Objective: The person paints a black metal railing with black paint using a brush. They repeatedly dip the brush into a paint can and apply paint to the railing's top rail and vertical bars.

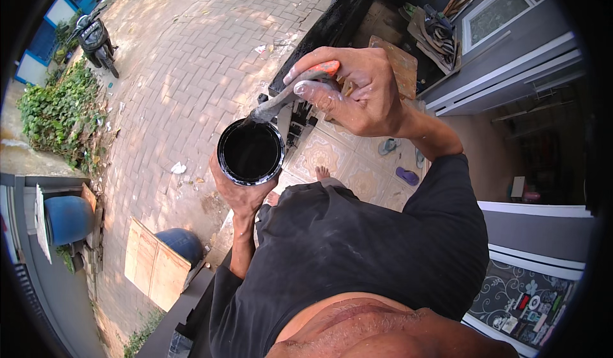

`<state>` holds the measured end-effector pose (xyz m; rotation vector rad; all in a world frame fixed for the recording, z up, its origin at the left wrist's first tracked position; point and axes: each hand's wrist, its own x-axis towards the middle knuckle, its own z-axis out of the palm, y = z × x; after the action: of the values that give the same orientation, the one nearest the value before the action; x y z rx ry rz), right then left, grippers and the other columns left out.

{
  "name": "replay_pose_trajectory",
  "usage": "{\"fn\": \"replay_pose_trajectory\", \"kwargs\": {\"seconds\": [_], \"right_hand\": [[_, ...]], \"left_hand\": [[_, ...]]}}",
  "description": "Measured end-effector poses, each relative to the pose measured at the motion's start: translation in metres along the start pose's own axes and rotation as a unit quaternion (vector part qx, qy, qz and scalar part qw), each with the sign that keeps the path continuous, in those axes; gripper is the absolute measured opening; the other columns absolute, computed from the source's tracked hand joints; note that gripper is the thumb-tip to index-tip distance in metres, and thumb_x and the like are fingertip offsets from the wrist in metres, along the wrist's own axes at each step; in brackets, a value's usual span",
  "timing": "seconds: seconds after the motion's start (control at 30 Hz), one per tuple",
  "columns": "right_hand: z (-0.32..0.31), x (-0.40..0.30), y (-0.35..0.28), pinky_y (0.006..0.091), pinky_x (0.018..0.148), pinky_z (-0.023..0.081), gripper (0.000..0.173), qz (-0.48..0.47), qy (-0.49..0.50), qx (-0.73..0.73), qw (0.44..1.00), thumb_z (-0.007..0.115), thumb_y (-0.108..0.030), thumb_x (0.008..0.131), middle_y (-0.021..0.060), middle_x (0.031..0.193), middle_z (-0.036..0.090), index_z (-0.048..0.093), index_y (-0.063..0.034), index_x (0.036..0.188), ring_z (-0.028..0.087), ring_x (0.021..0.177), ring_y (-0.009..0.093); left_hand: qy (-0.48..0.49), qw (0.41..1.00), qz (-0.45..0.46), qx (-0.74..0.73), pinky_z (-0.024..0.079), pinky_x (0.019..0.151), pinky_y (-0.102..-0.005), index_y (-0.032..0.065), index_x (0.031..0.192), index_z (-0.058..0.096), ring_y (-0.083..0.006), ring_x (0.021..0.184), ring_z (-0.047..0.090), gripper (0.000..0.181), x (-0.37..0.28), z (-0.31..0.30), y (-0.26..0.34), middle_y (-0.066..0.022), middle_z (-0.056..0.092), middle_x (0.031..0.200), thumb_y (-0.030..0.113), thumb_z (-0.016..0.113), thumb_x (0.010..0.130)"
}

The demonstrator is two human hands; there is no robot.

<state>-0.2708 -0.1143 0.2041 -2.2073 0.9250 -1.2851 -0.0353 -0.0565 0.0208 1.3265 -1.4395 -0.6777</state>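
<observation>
An open can of black paint (251,152) is held upright in my left hand (244,193), whose fingers wrap around its lower side. My right hand (359,90), spotted with pale paint, grips a paintbrush (282,102) by its handle, which has an orange end. The brush slants down to the left, and its dark bristles reach the can's far rim. Whether the bristle tips touch the paint I cannot tell.
A black-topped low wall (321,35) runs beyond my hands. Patterned floor tiles (364,178) lie below, with a purple sandal (407,176) on them. Outside are brick paving (177,71), a blue barrel (179,245) with a wooden board (155,264), and a parked motorcycle (98,44).
</observation>
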Motion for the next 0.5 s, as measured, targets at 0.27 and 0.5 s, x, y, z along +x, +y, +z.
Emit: {"fn": "replay_pose_trajectory", "kwargs": {"seconds": [0.27,0.5], "right_hand": [[0.033,-0.014,-0.008,0.0257,0.056,0.048,0.019,0.12,-0.047,0.096,0.987,0.076,-0.011,0.09,0.0086,0.076,0.072,0.073,0.0038,0.102,0.062,0.066,0.007],[0.021,-0.01,-0.004,0.0235,0.052,0.045,0.016,0.07,0.026,-0.074,0.994,0.077,-0.009,0.091,0.0052,0.077,0.073,0.073,0.002,0.102,0.061,0.061,0.005]], "left_hand": [[-0.037,0.999,0.012,-0.024,0.045,0.105,-0.0448,0.0018,0.137,0.055,-0.0347,0.119,0.06,0.098,0.014,-0.005,-0.006,-0.0156,0.062,0.127,0.024,0.093,0.049],[-0.044,0.995,0.09,-0.012,0.051,0.099,-0.0418,0.0025,0.134,0.049,-0.0291,0.112,0.064,0.099,0.018,-0.007,-0.018,-0.0144,0.064,0.123,0.022,0.096,0.049]]}}
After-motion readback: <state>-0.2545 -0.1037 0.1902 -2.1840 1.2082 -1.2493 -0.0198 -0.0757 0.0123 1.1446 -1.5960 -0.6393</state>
